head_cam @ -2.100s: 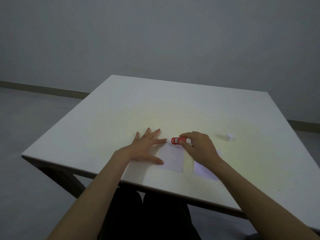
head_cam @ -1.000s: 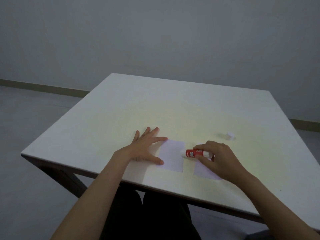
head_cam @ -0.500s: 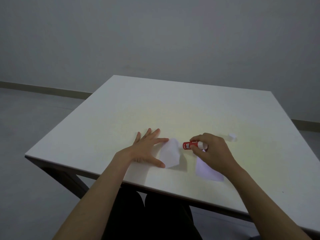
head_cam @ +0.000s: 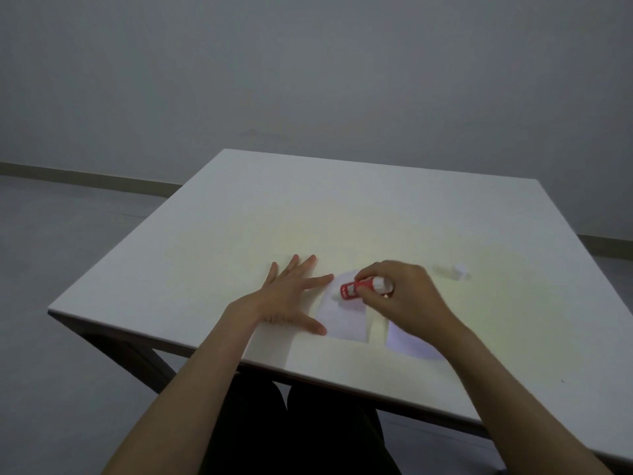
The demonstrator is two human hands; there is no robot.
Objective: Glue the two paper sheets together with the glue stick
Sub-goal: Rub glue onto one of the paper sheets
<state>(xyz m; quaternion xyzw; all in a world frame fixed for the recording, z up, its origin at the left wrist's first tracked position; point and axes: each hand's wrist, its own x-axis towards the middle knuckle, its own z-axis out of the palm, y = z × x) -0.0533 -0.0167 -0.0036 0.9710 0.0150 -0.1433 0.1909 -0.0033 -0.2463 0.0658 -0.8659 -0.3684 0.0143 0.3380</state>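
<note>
Right hand (head_cam: 400, 296) pinches red glue stick (head_cam: 356, 289), tip on left paper sheet (head_cam: 342, 320) near table (head_cam: 239, 234) front edge, left hand (head_cam: 291, 296) flat, fingers spread, pinning sheet's left edge; second sheet (head_cam: 407, 344) just right.

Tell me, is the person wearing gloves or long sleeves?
No. The left hand and the right hand are bare, with no gloves, rings or watch showing. Both forearms are uncovered as far as the picture reaches, so no sleeves can be seen.
</note>
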